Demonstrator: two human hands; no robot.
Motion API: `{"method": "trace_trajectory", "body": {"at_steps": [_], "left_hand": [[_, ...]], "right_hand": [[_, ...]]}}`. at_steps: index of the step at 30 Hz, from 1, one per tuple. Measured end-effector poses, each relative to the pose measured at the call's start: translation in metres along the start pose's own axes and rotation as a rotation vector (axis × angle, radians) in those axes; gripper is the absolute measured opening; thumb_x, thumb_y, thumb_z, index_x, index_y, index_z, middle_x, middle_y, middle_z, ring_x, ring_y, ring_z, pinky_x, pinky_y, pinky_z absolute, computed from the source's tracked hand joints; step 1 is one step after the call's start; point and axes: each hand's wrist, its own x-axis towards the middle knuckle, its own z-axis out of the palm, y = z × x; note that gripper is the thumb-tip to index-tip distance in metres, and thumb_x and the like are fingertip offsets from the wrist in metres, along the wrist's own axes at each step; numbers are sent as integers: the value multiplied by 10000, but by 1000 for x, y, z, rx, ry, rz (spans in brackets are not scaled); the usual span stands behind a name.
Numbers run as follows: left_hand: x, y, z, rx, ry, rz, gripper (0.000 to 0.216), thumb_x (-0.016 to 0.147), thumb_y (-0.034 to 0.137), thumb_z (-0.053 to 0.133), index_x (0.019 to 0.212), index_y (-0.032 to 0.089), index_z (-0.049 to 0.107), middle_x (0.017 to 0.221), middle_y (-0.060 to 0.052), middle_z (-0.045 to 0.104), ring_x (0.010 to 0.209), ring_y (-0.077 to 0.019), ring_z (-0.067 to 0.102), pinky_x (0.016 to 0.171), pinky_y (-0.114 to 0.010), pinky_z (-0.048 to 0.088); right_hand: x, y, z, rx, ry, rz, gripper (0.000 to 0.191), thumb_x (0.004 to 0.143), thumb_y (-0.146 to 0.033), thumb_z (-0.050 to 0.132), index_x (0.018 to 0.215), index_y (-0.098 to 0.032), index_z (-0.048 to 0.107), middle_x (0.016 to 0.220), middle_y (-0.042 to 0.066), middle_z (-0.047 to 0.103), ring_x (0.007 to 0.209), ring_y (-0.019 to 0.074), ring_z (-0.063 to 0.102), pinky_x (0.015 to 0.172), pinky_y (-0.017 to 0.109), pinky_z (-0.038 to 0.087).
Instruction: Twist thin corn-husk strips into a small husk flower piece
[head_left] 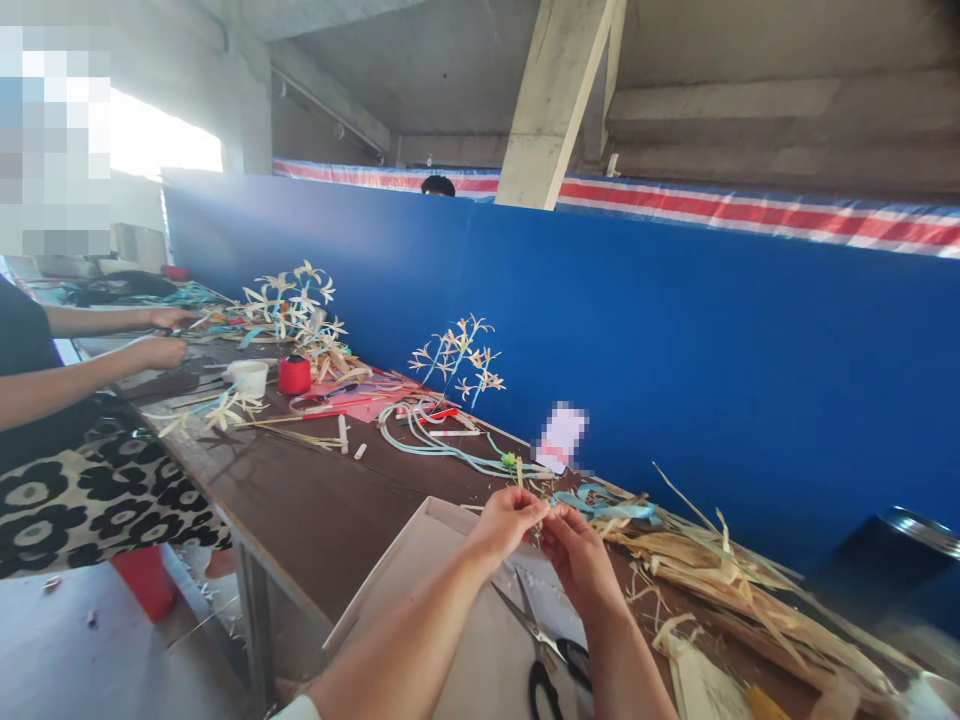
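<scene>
"So, what containers stand on the long dark-brown bench (300,510)?"

"A shallow, pale cardboard tray (394,553) lies nearest the person, under the forearms. Farther left stands a round white tub (249,378), just beside a squat red cylinder with a dark top (294,376)."

"And what's inside them?"

"Scissors with black handles and silver metal blades (538,636) lie spread in the tray, among small pale scraps. The tub's contents are too small to make out."

"Where is the piece in hand?"

"Right at the fingertips, above the far part of the tray. It's a slender, pale, straw-like piece (537,534), mostly hidden by the fingers, with thin ends showing just below them."

"How do the hands have it?"

"The left grip (504,525) pinches it between thumb and finger, and the right grip (581,552) pinches at the same spot, so the two nearly meet."

"Anything close by?"

"A small bright-green piece (509,460) sits just beyond the left grip. Tan, papery dried husks (720,585) are heaped along the bench to the right of the right grip."
</scene>
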Motion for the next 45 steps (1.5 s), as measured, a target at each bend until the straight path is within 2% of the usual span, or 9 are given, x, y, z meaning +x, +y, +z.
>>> {"method": "trace_trajectory", "body": {"at_steps": [6, 12, 20, 32, 38, 45], "left_hand": [[-6, 4, 3, -170, -183, 71, 380, 679, 464, 669, 707, 136, 478, 650, 9, 548, 524, -69, 491, 497, -196, 338], [-8, 4, 3, -256, -265, 62, 423, 663, 492, 686, 736, 135, 474, 664, -1, 570, 545, -92, 545, 512, -204, 364], [-10, 7, -5, -259, -396, 25, 406, 679, 472, 688, 739, 121, 493, 698, -40, 603, 603, -135, 609, 541, -209, 359], [-10, 8, -13, -211, -480, 23, 392, 705, 477, 668, 741, 119, 513, 695, -67, 628, 666, -161, 616, 581, -232, 328], [-11, 9, -14, -222, -509, 17, 379, 706, 469, 671, 741, 120, 526, 699, -66, 630, 676, -155, 610, 601, -233, 336], [-12, 11, -13, -227, -495, -1, 396, 693, 487, 675, 723, 121, 528, 694, -61, 623, 691, -161, 612, 628, -243, 359]], "right_hand": [[-3, -2, 1, 139, -135, 65, 146, 712, -263, 732, 738, -154, 638, 612, -15, 497, 577, 70, 467, 464, 148, 337], [-5, -2, -1, 178, -153, 99, 140, 704, -245, 736, 750, -158, 637, 599, -24, 478, 578, 69, 476, 441, 127, 334], [-8, -2, -5, 111, -137, 139, 212, 661, -293, 772, 704, -159, 613, 563, -24, 443, 605, 99, 500, 406, 135, 300], [-10, -5, -2, 134, -166, 149, 223, 665, -271, 772, 629, -155, 585, 531, -32, 439, 549, 65, 435, 393, 116, 255], [-12, -6, -2, 111, -163, 143, 246, 649, -279, 783, 611, -159, 573, 522, -30, 431, 566, 77, 447, 390, 121, 252], [-12, -7, -2, 126, -151, 152, 218, 648, -256, 779, 629, -157, 586, 517, -36, 429, 508, 60, 388, 378, 118, 247]]}}
